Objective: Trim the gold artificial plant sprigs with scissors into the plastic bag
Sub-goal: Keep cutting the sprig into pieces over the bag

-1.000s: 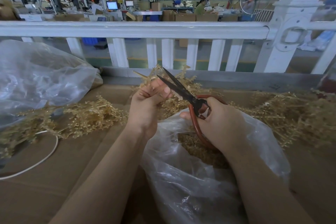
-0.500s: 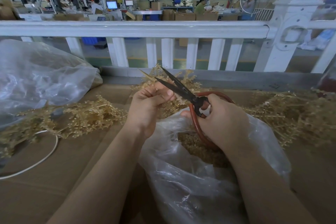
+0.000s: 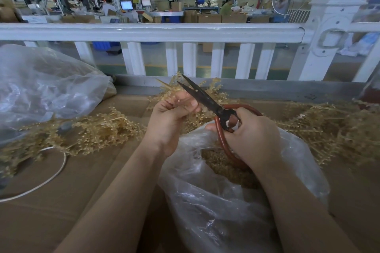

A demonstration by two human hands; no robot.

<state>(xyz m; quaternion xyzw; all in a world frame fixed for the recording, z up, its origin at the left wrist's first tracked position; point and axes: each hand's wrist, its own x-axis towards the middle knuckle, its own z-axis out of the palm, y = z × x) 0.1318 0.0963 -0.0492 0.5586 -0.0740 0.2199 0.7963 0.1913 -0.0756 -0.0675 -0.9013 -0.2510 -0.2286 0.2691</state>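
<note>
1. Holding a gold sprig (image 3: 174,96) up in our left hand (image 3: 172,121), we pinch it between curled fingers (image 3: 186,107) and thumb so its stem end stands free for the blades.
2. Our right hand (image 3: 253,139) wraps round the red loop handles of the scissors (image 3: 207,102); the dark blades are parted a little and point up and away, their edges just beside the left thumb.
3. We keep both hands above the open mouth of the plastic bag (image 3: 226,201), which lies on the tabletop (image 3: 61,201) against us, so that cut bits should drop straight in; gold trimmings already lie inside.
4. Untrimmed sprigs lie heaped left (image 3: 92,131) and right (image 3: 329,129), near enough for the left hand to reach.
5. A second bag (image 3: 41,88) rests far left, beside a white cord (image 3: 51,176).
</note>
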